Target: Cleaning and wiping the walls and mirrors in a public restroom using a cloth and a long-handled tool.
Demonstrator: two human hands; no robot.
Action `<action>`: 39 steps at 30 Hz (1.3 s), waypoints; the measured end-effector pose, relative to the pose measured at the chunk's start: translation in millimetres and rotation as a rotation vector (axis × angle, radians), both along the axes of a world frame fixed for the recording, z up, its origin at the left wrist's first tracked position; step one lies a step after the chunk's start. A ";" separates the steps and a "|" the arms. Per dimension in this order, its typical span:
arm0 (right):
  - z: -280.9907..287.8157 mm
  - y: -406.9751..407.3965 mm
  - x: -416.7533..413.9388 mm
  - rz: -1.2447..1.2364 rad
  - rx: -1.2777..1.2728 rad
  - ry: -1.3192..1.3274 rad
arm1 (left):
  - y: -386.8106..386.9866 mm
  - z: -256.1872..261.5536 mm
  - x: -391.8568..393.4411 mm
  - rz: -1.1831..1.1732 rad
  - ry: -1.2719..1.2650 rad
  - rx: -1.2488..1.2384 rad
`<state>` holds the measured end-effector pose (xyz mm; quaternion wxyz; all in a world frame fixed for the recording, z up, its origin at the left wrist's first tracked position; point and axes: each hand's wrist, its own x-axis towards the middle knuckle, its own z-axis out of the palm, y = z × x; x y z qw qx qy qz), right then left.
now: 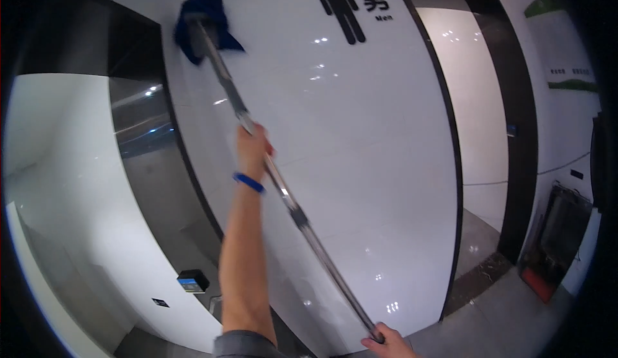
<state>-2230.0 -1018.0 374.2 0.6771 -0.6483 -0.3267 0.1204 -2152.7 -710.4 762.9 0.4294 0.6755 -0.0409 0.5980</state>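
Note:
A long telescopic metal mop pole [323, 254] runs slantwise across the view from lower right to upper left. My left hand [253, 150] grips it around its upper half, the arm stretched out and a blue band [248, 182] on the wrist. Down at the bottom end of the pole, my right hand [388, 342] is closed around it. The mop head carries a dark blue cloth [207, 8] and lies against the upper left of a glossy white wall panel [362, 165], close to the dark door frame. One cloth corner hangs out to the right.
A black restroom figure sign [340, 10] is mounted on the panel. Doorways with dark frames [519, 165] flank it on both sides. A small dark box [193, 280] juts out at lower left. Black equipment with a red base [555, 242] stands on the grey tiled floor [502, 305] at right.

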 end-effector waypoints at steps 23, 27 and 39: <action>-426.9 -411.1 -80.7 -0.156 -1.006 0.135 | -405.2 -686.5 -133.1 -0.704 0.886 -0.576; -400.2 -390.4 -77.8 -0.258 -0.942 0.133 | -410.0 -649.9 -141.0 -0.649 0.978 -0.630; -254.7 -292.3 -17.6 -0.333 -0.743 0.290 | -283.8 -250.0 64.8 -0.492 0.330 -0.249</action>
